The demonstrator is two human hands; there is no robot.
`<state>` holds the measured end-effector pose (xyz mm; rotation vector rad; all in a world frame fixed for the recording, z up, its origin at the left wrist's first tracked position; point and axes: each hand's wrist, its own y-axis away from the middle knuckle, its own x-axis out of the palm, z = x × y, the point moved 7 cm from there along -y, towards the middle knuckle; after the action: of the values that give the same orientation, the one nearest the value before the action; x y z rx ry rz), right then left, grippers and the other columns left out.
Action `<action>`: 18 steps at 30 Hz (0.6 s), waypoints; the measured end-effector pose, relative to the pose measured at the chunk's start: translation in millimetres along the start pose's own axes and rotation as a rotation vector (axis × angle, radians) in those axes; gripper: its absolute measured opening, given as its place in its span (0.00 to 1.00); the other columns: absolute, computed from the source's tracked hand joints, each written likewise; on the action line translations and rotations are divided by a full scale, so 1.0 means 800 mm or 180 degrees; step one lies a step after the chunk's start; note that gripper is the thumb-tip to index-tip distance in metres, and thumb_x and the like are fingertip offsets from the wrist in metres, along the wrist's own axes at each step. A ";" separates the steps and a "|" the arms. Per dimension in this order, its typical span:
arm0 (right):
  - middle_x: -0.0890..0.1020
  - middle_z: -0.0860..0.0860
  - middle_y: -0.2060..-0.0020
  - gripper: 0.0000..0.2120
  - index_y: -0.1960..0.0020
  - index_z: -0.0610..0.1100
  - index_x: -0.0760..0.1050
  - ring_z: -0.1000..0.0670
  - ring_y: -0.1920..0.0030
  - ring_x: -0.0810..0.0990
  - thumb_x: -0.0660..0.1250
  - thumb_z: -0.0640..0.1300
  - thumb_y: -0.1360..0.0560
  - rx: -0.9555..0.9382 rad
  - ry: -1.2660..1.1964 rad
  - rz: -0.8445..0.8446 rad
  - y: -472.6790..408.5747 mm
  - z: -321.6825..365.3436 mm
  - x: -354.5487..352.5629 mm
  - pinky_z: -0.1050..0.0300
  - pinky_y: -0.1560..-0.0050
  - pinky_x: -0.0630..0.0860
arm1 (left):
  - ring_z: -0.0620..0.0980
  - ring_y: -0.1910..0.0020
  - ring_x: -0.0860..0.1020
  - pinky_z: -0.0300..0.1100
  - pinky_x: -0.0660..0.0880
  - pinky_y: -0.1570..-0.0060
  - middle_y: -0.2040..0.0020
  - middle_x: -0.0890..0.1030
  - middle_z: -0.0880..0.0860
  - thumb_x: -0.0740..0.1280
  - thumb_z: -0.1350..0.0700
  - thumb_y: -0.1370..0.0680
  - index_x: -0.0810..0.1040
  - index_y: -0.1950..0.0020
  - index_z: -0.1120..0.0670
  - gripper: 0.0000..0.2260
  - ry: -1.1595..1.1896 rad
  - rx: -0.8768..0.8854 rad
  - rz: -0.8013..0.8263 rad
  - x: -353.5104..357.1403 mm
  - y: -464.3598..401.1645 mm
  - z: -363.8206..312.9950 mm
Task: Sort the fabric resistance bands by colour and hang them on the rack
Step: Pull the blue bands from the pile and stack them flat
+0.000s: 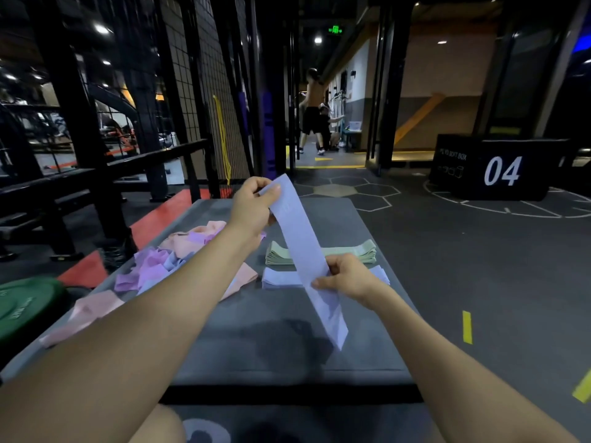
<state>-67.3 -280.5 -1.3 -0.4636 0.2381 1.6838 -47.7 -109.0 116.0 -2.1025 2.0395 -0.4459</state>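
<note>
**Pale blue band held taut over the grey mat**

The left hand [252, 206] pinches the far end of a pale blue band [307, 254] between thumb and curled fingers, while the right hand [347, 276] grips the same band lower down — its free end hangs past the fingers toward the near part of the mat [287, 346]. The band runs slantwise, lifted clear of the mat.

Beneath it lie two neat stacks: green bands [358, 252] farther off, and blue bands [281, 278] just nearer, the two stacks close but apart. To the left sits a loose heap of mixed bands [166, 260] in pink, peach and purple, reaching the mat's left edge; one pink band [86, 311] lies at that edge.

The mat's near half is bare grey. Beyond its left edge rests a green weight plate [22, 308] beside a black wire rack [192, 91]. To the right the floor [463, 266] lies wide — a black box marked 04 [499, 171] stands well apart.
</note>
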 end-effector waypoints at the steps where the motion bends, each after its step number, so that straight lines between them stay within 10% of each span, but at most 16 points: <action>1: 0.76 0.47 0.63 0.09 0.57 0.33 0.77 0.50 0.61 0.72 0.74 0.36 0.33 0.0112 0.0159 0.0040 0.003 -0.014 -0.001 0.51 0.56 0.73 | 0.51 0.64 0.71 0.42 0.71 0.63 0.62 0.73 0.53 0.61 0.62 0.20 0.69 0.60 0.53 0.09 0.0129 -0.0105 -0.0114 -0.003 0.000 0.005; 11: 0.71 0.50 0.69 0.16 0.69 0.44 0.65 0.51 0.72 0.65 0.67 0.37 0.27 0.1123 0.0419 -0.0083 0.030 -0.113 -0.047 0.62 0.73 0.63 | 0.48 0.60 0.74 0.43 0.75 0.57 0.58 0.74 0.50 0.60 0.62 0.20 0.69 0.58 0.53 0.08 0.0685 -0.0827 -0.1132 -0.049 -0.003 0.109; 18: 0.75 0.43 0.60 0.05 0.52 0.37 0.75 0.45 0.60 0.74 0.67 0.35 0.27 0.1467 -0.0739 -0.1111 0.001 -0.151 -0.097 0.53 0.60 0.75 | 0.55 0.53 0.78 0.50 0.78 0.47 0.56 0.78 0.55 0.63 0.63 0.24 0.72 0.60 0.54 0.06 0.0569 -0.0972 -0.1461 -0.067 -0.022 0.184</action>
<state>-39.6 -399.7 -76.4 0.0373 0.3421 1.2744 17.1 -66.3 -20.9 -2.8269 1.7912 -0.4175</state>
